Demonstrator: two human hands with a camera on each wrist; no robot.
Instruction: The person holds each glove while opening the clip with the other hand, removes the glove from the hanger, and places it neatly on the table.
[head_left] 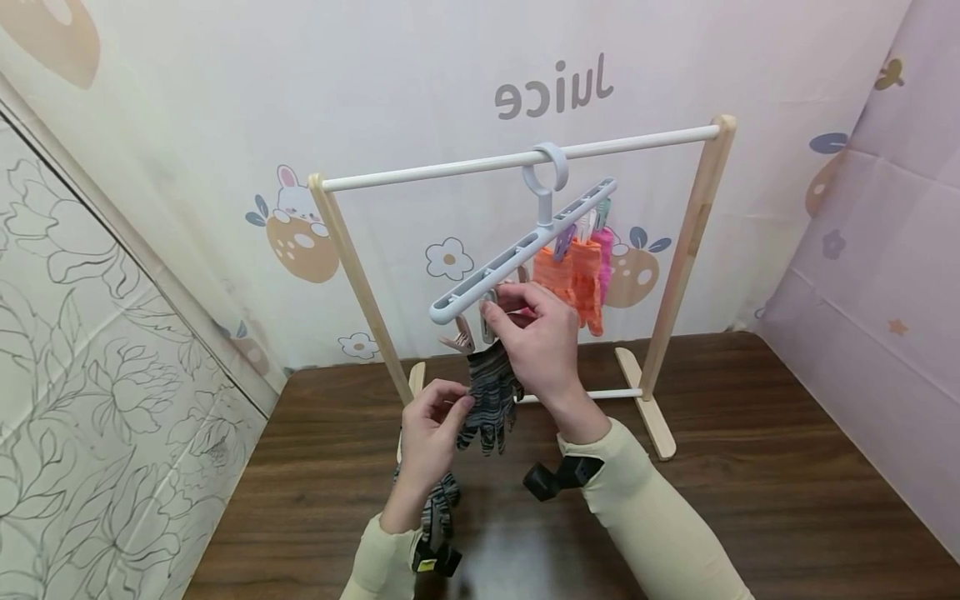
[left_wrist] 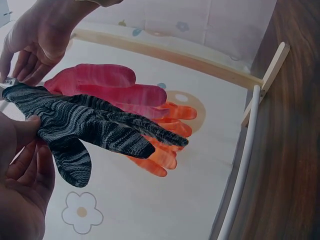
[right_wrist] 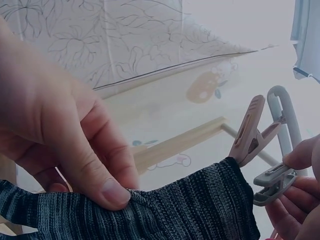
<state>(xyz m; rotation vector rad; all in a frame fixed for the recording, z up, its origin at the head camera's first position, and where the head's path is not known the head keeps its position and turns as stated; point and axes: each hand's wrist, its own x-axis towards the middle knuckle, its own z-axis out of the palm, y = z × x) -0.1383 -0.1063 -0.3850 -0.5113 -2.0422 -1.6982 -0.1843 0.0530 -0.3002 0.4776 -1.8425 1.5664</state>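
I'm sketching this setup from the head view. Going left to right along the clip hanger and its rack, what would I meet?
Rack's left wooden post → striped grey glove → orange glove → pink glove → rack's right wooden post.

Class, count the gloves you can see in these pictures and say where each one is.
4, maybe more hidden: a striped grey glove held at the hanger's clips, another grey glove on the table below the left hand, an orange glove and a pink glove clipped up.
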